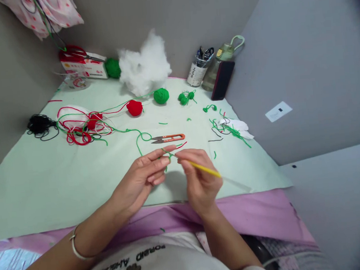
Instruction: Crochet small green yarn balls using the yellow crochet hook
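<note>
- Two bare hands meet just on the near side of orange-handled snips [164,139], the landmark here.
- The left hand [145,171] pinches a small piece of green yarn [170,155] with its index finger stretched out, likely to keep the strand taut.
- The right hand [204,181] holds a slim yellow-handled tool [205,168] like a pencil, probably for fine control; its tip is at the yarn, but whether it passes through a loop is too small to tell.
- The snips lie bare just beyond the fingers, presumably for easy reach.
- Beyond the snips: one red ball [134,108], two green balls, one near [161,96] and one farther back [112,68], and one heap of white stuffing [145,65], perhaps set back to leave working room.
- Left of the snips: one black yarn bundle [40,126] and one red, white and green tangle [77,124].
- Beyond and right: one pen cup [196,75], one bottle [211,77] and one phone [223,81], apparently propped against the bottle.
- Right: scattered offcuts [236,135], too jumbled to count.
</note>
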`<move>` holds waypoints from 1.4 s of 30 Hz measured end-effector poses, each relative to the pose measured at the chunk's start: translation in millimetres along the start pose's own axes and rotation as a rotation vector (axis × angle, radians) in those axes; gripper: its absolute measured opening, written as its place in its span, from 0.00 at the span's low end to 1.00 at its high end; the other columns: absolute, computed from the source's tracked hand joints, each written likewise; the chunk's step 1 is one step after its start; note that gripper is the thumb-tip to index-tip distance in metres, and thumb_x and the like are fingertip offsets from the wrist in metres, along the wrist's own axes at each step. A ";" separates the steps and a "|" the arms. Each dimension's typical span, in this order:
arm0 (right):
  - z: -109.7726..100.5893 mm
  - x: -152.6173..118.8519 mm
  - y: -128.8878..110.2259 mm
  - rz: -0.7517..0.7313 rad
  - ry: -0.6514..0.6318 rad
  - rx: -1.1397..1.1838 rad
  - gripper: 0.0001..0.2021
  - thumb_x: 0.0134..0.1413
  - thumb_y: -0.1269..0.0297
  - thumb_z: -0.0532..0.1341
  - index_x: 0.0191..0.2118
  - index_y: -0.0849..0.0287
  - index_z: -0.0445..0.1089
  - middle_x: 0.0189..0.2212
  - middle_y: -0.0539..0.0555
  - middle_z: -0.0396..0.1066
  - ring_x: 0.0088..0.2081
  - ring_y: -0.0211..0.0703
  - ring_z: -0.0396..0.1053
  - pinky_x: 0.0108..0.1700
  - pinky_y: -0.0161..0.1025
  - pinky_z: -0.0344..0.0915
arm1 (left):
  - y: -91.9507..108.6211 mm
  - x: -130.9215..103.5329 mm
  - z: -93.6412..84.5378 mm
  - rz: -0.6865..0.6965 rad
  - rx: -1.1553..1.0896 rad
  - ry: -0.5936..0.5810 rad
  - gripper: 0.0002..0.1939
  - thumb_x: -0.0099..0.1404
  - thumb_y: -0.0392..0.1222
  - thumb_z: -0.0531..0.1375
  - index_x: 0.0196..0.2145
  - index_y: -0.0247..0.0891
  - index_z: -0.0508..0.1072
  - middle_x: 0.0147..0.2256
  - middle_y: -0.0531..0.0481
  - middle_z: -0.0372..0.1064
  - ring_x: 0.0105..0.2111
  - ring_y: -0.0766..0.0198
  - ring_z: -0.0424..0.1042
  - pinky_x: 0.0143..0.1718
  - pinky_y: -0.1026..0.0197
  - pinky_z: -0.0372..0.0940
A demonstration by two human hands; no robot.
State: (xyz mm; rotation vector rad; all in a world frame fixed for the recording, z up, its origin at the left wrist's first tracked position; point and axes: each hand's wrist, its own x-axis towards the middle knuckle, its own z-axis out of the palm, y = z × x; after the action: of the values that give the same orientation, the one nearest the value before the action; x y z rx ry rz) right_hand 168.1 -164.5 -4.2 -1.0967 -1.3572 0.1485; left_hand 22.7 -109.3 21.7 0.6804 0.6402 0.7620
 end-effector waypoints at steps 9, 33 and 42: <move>0.5 13.9 -5.7 0.293 -0.063 0.302 0.07 0.66 0.66 0.65 0.41 0.51 0.82 0.37 0.52 0.81 0.38 0.41 0.76 0.43 0.42 0.73 | 0.1 -3.1 2.5 0.099 0.135 -0.004 0.17 0.61 0.38 0.73 0.49 0.44 0.85 0.30 0.55 0.67 0.23 0.74 0.52 0.23 0.70 0.54; -5.5 2.5 0.8 -0.179 -0.107 -0.156 0.15 0.67 0.74 0.61 0.53 0.51 0.77 0.44 0.56 0.79 0.43 0.43 0.78 0.43 0.41 0.77 | 2.2 -1.8 -0.7 -0.032 -0.018 -0.009 0.15 0.61 0.37 0.72 0.47 0.37 0.86 0.27 0.58 0.60 0.21 0.77 0.44 0.22 0.73 0.53; -1.9 15.3 -8.7 0.285 -0.051 0.300 0.08 0.68 0.65 0.62 0.41 0.52 0.81 0.38 0.52 0.82 0.34 0.40 0.76 0.38 0.41 0.76 | 3.5 -4.4 5.2 0.067 0.104 -0.019 0.12 0.61 0.38 0.72 0.44 0.43 0.87 0.39 0.51 0.73 0.22 0.77 0.50 0.23 0.70 0.54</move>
State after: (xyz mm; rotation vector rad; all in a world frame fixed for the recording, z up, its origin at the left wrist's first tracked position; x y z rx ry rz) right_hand 169.8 -160.1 12.8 -1.0300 -1.1719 0.5734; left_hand 22.6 -112.5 28.7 0.8071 0.6454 0.7869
